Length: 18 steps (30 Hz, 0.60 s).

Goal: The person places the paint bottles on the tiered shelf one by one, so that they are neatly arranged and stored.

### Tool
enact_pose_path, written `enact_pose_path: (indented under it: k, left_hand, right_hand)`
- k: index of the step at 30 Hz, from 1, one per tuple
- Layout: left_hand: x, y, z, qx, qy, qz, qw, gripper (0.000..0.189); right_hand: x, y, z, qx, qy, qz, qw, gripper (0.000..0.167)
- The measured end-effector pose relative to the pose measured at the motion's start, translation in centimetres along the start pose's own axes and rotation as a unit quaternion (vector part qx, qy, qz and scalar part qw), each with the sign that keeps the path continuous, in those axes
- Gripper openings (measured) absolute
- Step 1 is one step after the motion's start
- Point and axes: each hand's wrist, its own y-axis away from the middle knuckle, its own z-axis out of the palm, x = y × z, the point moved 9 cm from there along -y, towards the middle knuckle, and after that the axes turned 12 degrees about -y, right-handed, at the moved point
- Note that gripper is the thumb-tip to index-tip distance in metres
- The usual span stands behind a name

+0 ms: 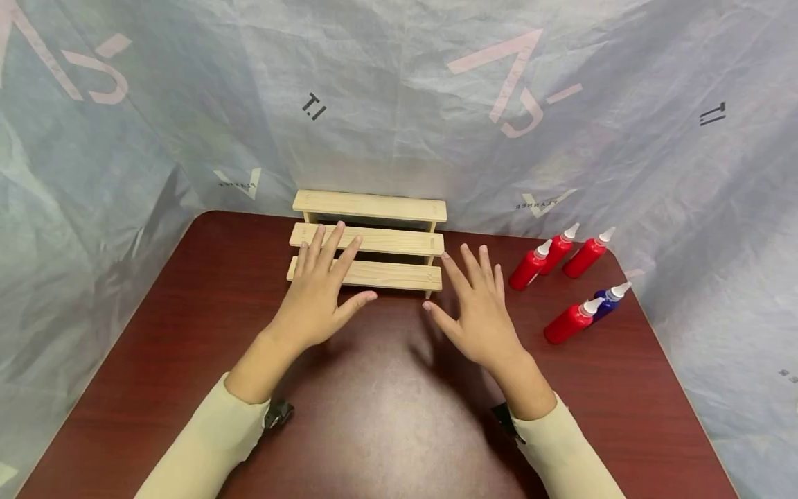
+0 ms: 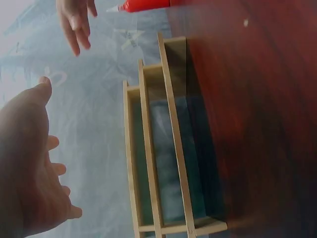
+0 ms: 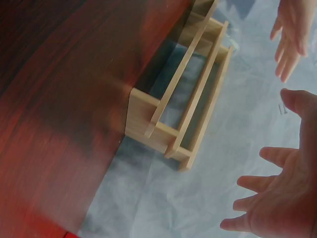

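Note:
A three-step wooden rack (image 1: pixel 393 241) stands at the back of the dark red table, pale and unpainted, its steps holding nothing. My left hand (image 1: pixel 314 298) hovers in front of it with fingers spread, overlapping the left ends of the lower steps in the head view. Just off the rack's right end, my right hand (image 1: pixel 479 315) is raised palm down, fingers apart. Both wrist views show the hands in the air, away from the rack (image 2: pixel 173 129). To the right of my right hand stand several red squeeze bottles (image 1: pixel 528 269) with white nozzle caps and one blue bottle (image 1: pixel 605 305).
A grey printed cloth (image 1: pixel 399 104) hangs behind the table (image 1: pixel 386 416) and along both sides, close to the back of the rack. The front red bottle (image 1: pixel 567 324) partly hides the blue one. Dark wrist devices (image 1: pixel 278 414) sit under both sleeves.

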Motion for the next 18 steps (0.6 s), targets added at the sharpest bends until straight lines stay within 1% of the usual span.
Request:
enact_pose_path:
  k: [5,8,10,12,14,18]
  left_hand:
    - [-1.8,-0.6,-0.6,0.03,0.051,-0.03,0.9978,0.083]
    - [-3.2,-0.9,-0.6,0.055,0.077,-0.05,0.9943,0.079]
    - [-4.4,-1.2,-0.4,0.069,0.095,-0.07,0.9906,0.076]
    - [-5.5,-1.4,0.0,0.075,0.117,-0.092,0.986,0.076]
    - [-6.7,-1.6,0.5,0.078,0.142,-0.119,0.9797,0.075]
    - [-8.8,-1.7,1.7,0.065,0.2,-0.177,0.9616,0.077]
  right_hand:
    - [0.5,0.3,-1.2,0.025,-0.018,-0.005,0.9995,0.078]
    - [0.5,0.5,-2.3,0.056,-0.029,-0.021,0.9978,0.073]
    - [0.5,0.7,-3.1,0.079,-0.037,-0.032,0.9957,0.07]
    - [0.6,0.9,-4.0,0.105,-0.047,-0.041,0.9926,0.068]
    - [0.6,1.2,-4.9,0.132,-0.054,-0.051,0.9885,0.066]
    - [0.6,1.9,-6.4,0.18,-0.065,-0.068,0.9791,0.061]
